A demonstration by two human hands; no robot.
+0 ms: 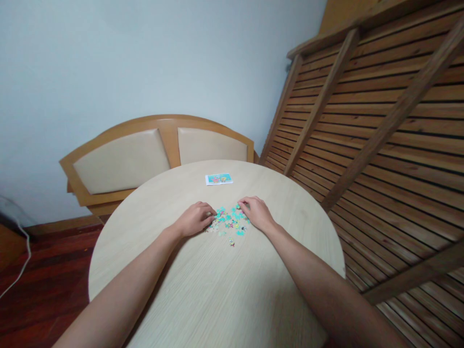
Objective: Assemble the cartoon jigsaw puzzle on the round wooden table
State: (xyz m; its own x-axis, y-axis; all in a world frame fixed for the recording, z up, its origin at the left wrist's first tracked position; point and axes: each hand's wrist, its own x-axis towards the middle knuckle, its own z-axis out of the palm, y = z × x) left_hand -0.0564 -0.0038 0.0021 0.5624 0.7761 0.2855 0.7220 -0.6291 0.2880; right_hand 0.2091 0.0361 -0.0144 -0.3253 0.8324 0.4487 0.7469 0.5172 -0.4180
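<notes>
A loose pile of small jigsaw puzzle pieces (229, 224), mostly turquoise with bits of yellow and pink, lies on the round table (195, 290). At the pile's left edge is my left hand (195, 219), its fingers bent and a gap showing between thumb and forefinger; the fingertips touch the pieces. My right hand (258, 213) is at the upper right of the pile, thumb and forefinger pinched on a puzzle piece (238, 206). Nearer to me, a small joined cluster of pieces (231, 242) sits apart from the pile.
Beyond the pile lies a picture card (219, 179) with a turquoise cartoon print. A padded wooden headboard (170, 140) stands behind the table against the wall. Wooden slatted panels (362, 125) lean at the right. A white cable (25, 256) hangs at the left above the red-brown floor.
</notes>
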